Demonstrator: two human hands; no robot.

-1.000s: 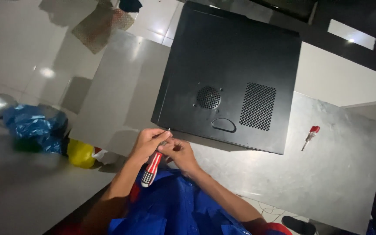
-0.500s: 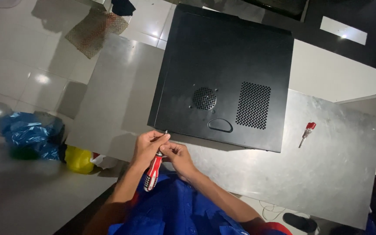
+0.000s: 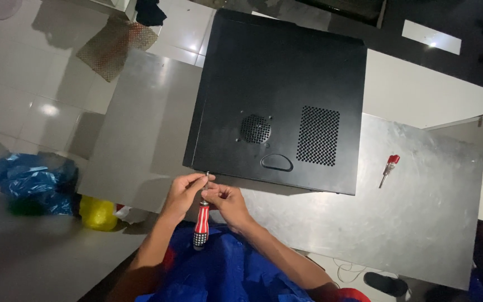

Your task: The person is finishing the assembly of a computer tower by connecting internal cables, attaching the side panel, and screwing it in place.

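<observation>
Screwdriver [image 3: 201, 222]: red, white and black handle, hanging below both hands over the blue lap, past the table's near edge; long axis near upright, tip end up toward the case, butt down toward the body.
Left hand [image 3: 183, 193]: fingers pinched narrow at the case's near left corner, on what looks like a small bright screw [image 3: 207, 174]; too small to be sure.
Right hand [image 3: 227, 200]: closed round the screwdriver's upper shaft, just beside the left hand, fingertips touching it.
Relation: screw point straight ahead of the tip, at the case's near edge; left hand the nearer to it.
Case [image 3: 278, 100]: black computer case lying flat on the table, side panel up, with round vent, mesh patch and oval pull; near edge just beyond the hands.
Table [image 3: 420, 212]: grey metal, scuffed.
Small screwdriver [image 3: 389, 169]: red-handled, on the table right of the case, well apart from both hands.
Floor left: blue bag [image 3: 34, 182], yellow thing [image 3: 97, 212].
</observation>
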